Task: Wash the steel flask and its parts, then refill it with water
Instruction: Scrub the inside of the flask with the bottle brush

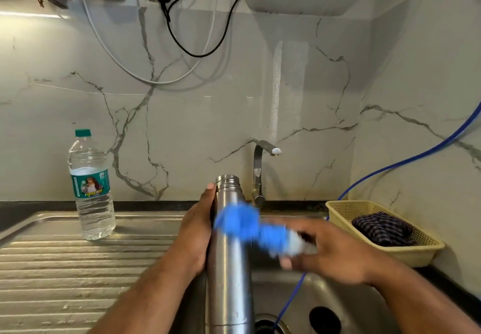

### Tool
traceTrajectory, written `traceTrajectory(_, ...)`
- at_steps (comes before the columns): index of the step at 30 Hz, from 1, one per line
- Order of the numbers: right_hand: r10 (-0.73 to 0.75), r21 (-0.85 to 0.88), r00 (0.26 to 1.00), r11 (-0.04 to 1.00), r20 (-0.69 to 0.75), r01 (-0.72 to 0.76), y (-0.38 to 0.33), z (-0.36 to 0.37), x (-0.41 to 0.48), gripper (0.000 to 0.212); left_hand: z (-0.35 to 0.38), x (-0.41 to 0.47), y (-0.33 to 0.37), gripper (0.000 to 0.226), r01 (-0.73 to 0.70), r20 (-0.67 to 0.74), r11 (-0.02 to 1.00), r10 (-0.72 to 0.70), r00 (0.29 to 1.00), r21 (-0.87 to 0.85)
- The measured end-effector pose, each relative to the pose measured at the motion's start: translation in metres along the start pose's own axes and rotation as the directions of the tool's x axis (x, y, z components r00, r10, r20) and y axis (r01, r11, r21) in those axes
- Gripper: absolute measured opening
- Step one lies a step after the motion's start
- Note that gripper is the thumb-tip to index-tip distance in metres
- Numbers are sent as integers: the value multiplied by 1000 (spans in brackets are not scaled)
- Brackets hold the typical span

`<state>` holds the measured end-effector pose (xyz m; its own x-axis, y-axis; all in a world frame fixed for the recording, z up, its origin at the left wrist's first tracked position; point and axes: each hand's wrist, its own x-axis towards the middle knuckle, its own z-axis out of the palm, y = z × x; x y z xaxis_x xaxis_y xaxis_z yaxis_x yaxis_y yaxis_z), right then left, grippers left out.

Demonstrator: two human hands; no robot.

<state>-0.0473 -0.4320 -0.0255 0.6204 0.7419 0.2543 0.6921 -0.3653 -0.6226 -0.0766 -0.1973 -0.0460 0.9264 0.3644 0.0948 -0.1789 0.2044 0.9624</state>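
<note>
A tall steel flask (229,268) stands upright over the sink, its threaded neck open at the top with no cap on it. My left hand (194,232) wraps the flask's upper body from the left. My right hand (330,253) grips a blue scrubbing brush (250,224), blurred by motion, whose blue head presses against the flask's upper right side. The flask's cap and other parts are not in view.
A steel tap (261,172) rises behind the flask. The sink basin (325,297) has a drain and a thin blue hose (291,300) running into it. A plastic water bottle (91,188) stands on the ribbed drainboard (65,268). A yellow basket (390,229) holds a checked cloth.
</note>
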Motion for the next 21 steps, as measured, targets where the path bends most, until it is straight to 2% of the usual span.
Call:
traceTrajectory(1,-17,-4,992,1000,-125,17,3,3,2,66,0,0,-1,54,-3,-5,1000,3,1000,16)
traceTrajectory(2,-27,-15,988,1000,-154,25,4,3,2,67,1,-1,-1,53,-3,-18,1000,3,1000,20)
traceTrajectory(3,-23,-22,997,1000,-80,21,1,0,1,67,1,-1,0,51,2,-19,1000,-1,1000,6)
traceTrajectory(4,3,-40,995,999,96,1,-1,-4,-2,67,2,-2,1,49,2,-24,1000,-2,1000,-7)
traceTrajectory(5,50,-76,951,997,304,-28,-6,-8,-5,68,2,-1,2,48,5,-31,1000,-5,1000,-11)
traceTrajectory(6,74,-97,898,995,434,-35,-8,-9,-7,69,1,0,1,49,6,-37,1000,-6,999,-9)
traceTrajectory(7,64,-96,894,995,443,-24,-7,-8,-7,69,0,2,1,49,-4,-42,1000,4,999,-7)
traceTrajectory(8,42,-84,938,996,345,-14,-5,-6,-5,68,0,1,0,49,-23,-43,1000,23,999,-2)
traceTrajectory(9,35,-58,985,998,166,-25,-3,-3,-2,66,0,2,-1,51,-33,-34,999,34,999,10)
traceTrajectory(10,26,-34,1000,999,-14,-26,0,0,0,66,0,2,-2,54,-29,-25,999,29,999,23)
traceTrajectory(11,12,-22,993,1000,-117,-15,2,2,2,66,0,2,-2,56,-21,-28,999,22,999,30)
traceTrajectory(12,1,-13,993,1000,-116,-2,2,3,2,67,1,1,-1,56,-18,-36,1000,19,999,23)
traceTrajectory(13,0,-8,1000,1000,-18,0,1,1,0,66,0,1,0,53,-11,-48,1000,11,999,7)
traceTrajectory(14,25,-18,987,1000,161,-22,-2,-2,-2,66,1,1,1,50,-2,-62,1000,1,998,-5)
traceTrajectory(15,59,-42,943,998,327,-48,-7,-4,-4,65,1,1,2,49,8,-72,1000,-9,997,-17)
traceTrajectory(16,65,-52,918,997,391,-49,-6,-3,-5,65,1,0,3,49,11,-76,1000,-12,997,-22)
traceTrajectory(17,54,-51,940,998,336,-39,-3,-2,-4,64,1,0,3,50,15,-74,1000,-17,997,-24)
traceTrajectory(19,49,-26,999,998,-3,-49,4,2,1,62,1,-2,3,53,19,-71,1000,-20,997,-16)
traceTrajectory(20,45,-15,994,999,-99,-47,7,3,3,62,2,-3,3,55,26,-71,1000,-27,997,-16)
traceTrajectory(21,41,-7,994,999,-99,-42,7,3,3,62,1,-2,3,57,35,-78,999,-37,996,-26)
